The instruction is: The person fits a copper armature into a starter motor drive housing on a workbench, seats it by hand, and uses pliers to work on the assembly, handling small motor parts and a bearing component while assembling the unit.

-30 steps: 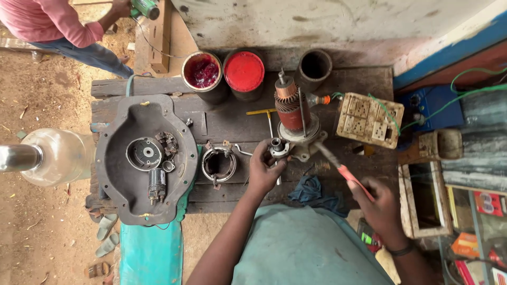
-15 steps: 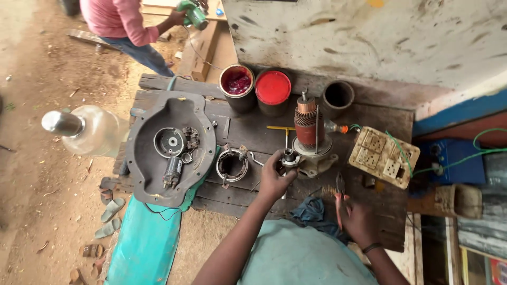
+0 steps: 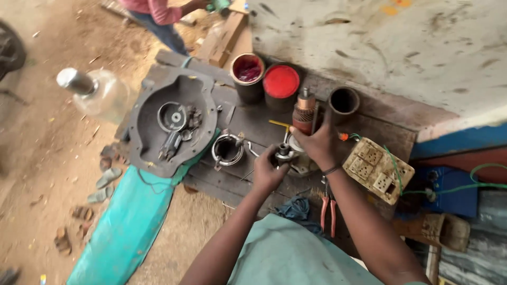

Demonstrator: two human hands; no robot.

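The left hand closes its fingers around a small cylindrical metal part, grey and worn, held just above the dark, scuffed wooden workbench. The right hand wraps around the lower body of an upright motor armature, a ribbed copper-coloured cylinder with a steel shaft at the top. The metal part sits just beside the armature's base.

Left of the hands lies a round metal ring housing, and beyond it a large grey cast cover plate with loose small parts in its recess. At the bench's rear stand a tin of dark red liquid, a red-lidded tin and an open black tube. Red-handled pliers lie near the right forearm, beside a cream socket board.
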